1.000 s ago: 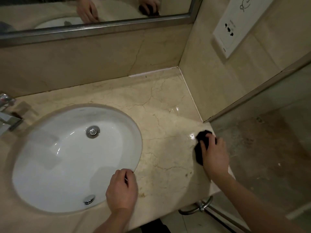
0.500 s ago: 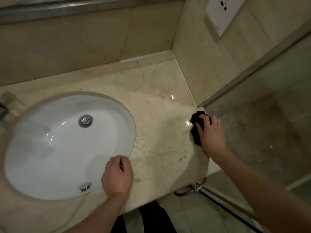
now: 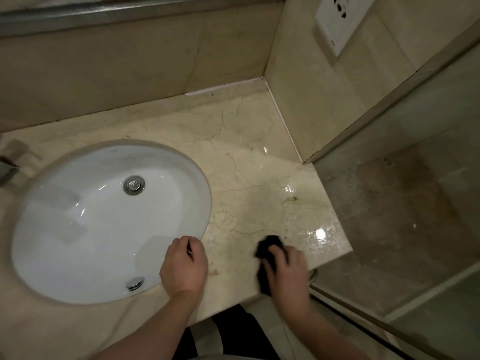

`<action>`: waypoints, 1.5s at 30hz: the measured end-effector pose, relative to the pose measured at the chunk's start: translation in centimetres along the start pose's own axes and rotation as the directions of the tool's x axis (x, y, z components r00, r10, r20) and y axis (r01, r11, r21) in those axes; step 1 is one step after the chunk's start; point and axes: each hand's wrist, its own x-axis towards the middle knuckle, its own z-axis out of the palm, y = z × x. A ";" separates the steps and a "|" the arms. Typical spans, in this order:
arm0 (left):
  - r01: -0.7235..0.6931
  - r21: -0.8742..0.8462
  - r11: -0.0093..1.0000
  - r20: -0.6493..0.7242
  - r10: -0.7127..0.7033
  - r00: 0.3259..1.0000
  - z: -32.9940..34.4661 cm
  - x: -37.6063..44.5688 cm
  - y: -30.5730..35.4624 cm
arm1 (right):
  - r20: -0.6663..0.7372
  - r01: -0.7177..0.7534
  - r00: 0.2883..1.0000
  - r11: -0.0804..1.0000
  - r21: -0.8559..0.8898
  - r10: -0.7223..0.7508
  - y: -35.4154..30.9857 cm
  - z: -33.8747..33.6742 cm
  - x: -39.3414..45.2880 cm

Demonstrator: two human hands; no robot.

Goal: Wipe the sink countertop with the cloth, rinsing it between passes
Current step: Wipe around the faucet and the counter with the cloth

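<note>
Two bare hands work at a beige, veined marble table (image 3: 249, 157) with a white oval ceramic sink basin (image 3: 104, 222) sunk into its left part. The right hand (image 3: 288, 274) lies near the front edge of the table, its fingers curled over a small, crumpled black cloth (image 3: 267, 258) and pressing it onto the marble; part of the cloth shows ahead of the fingertips and part under the palm, reaching towards the table's front lip. The left hand (image 3: 184, 266) rests at the near right rim of the sink basin, fingers curled loosely and holding nothing (the fingertips are turned under, so their contact with the rim cannot be told exactly). The two hands are near each other but apart.

Wet, shining patches (image 3: 319, 233) lie on the marble to the right of the cloth, near the table's right corner. Inside the basin sit a round chrome drain plug (image 3: 134, 185) at the far side and a chrome overflow fitting (image 3: 135, 283) at the near wall. A metal tap (image 3: 6, 168) is cut off by the left edge. Behind runs a beige stone backsplash (image 3: 130, 74) under a metal mirror frame (image 3: 117, 14); on the right wall hangs a white socket plate (image 3: 337, 19), and a glass partition (image 3: 405, 203) adjoins the table's right side.
</note>
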 end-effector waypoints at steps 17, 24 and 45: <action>0.010 -0.019 1.000 -0.025 -0.010 1.000 0.0 0.0 -0.1 | -0.073 -0.071 0.995 0.997 -0.022 0.069 -1.5 0.4 12.5; 0.165 -0.116 0.979 -0.042 -0.171 0.984 0.3 1.1 2.0 | 0.039 0.374 0.927 0.927 -0.023 -0.373 -2.8 1.5 9.7; 0.135 -0.015 0.991 0.064 -0.134 0.989 4.4 5.5 8.9 | -0.022 0.439 0.899 0.897 0.053 -0.438 -16.8 7.6 32.1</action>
